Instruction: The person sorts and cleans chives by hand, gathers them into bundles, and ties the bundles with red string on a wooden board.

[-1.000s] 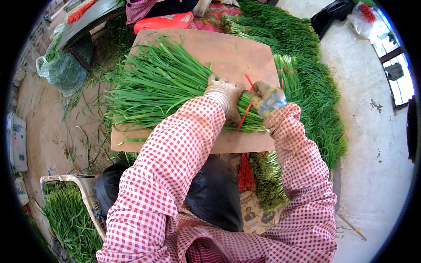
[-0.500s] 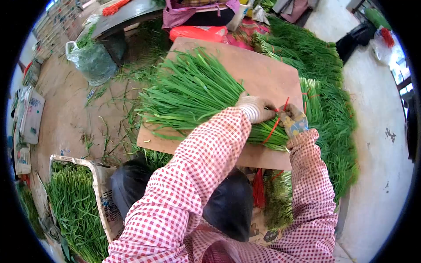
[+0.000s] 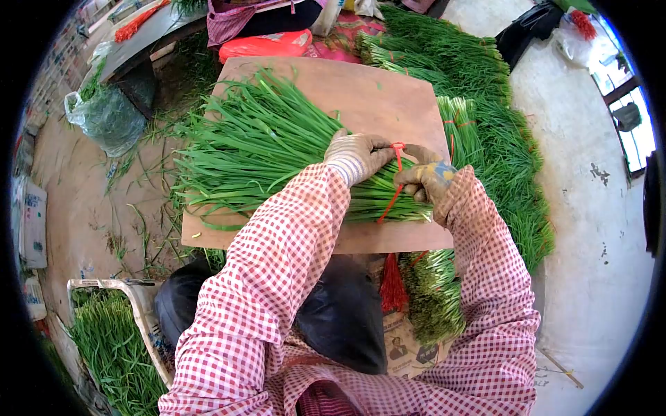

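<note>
A large bunch of long green stalks [image 3: 263, 149] lies across a brown board [image 3: 333, 76], leaves fanned to the left and cut ends to the right. Around the stalks near the cut ends runs a red tie [image 3: 390, 204], with a small loop on top. My left hand [image 3: 357, 156], gloved, rests over the bunch, its thumb and fingertips pinching the tie at the loop. From the right my gloved right hand [image 3: 427, 177] reaches in with curled fingers, closed on the tie just beside the loop.
Tied green bundles [image 3: 513, 159] are heaped right of the board. Below it hang red ties [image 3: 393, 284] beside another bundle [image 3: 433, 298]. A crate of greens [image 3: 114, 333] stands at lower left, a plastic bag [image 3: 111, 121] at upper left. Another person [image 3: 260, 17] sits beyond the board.
The view has swung right and back left. The red tie's upright ends have given way to a small loop, and my right fingers have shifted around it.
</note>
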The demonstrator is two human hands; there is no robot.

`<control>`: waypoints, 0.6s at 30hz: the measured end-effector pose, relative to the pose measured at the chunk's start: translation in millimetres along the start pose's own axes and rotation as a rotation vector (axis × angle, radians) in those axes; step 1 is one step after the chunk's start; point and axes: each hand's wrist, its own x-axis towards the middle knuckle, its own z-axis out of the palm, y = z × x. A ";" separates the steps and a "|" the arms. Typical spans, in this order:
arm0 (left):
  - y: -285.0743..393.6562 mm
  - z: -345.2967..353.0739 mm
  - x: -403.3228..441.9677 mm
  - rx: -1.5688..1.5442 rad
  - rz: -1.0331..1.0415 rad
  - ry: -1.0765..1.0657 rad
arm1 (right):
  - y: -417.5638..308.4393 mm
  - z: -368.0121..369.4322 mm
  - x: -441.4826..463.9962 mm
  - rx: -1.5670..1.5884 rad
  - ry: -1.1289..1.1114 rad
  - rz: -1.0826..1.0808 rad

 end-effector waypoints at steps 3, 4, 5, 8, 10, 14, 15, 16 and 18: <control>0.3 -0.1 -1.0 -0.002 0.006 0.016 | -4.6 1.0 5.7 0.040 0.018 0.045; 0.9 0.1 -1.6 0.002 0.004 0.022 | -4.5 2.2 8.5 0.074 0.055 0.039; -2.3 3.4 -0.2 -0.001 0.005 0.022 | -4.4 2.9 12.1 0.110 0.092 0.033; -6.6 6.0 -0.3 -0.039 0.089 0.031 | -6.3 3.3 26.3 0.063 0.123 -0.012; -1.3 0.9 -9.0 0.030 0.114 0.056 | -8.9 1.0 35.2 -0.031 0.126 -0.052; -7.2 3.0 -0.9 0.026 0.130 0.027 | -2.7 -1.3 42.0 0.027 0.102 -0.098; -5.6 -1.7 -1.8 0.031 0.102 -0.034 | -2.4 1.2 40.5 -0.014 0.137 -0.126; -3.6 -6.4 -3.2 0.039 0.074 -0.097 | -1.5 2.3 38.6 -0.050 0.173 -0.153; -4.3 -13.5 -1.3 0.004 0.126 -0.182 | 1.8 -0.3 40.0 -0.020 0.155 -0.147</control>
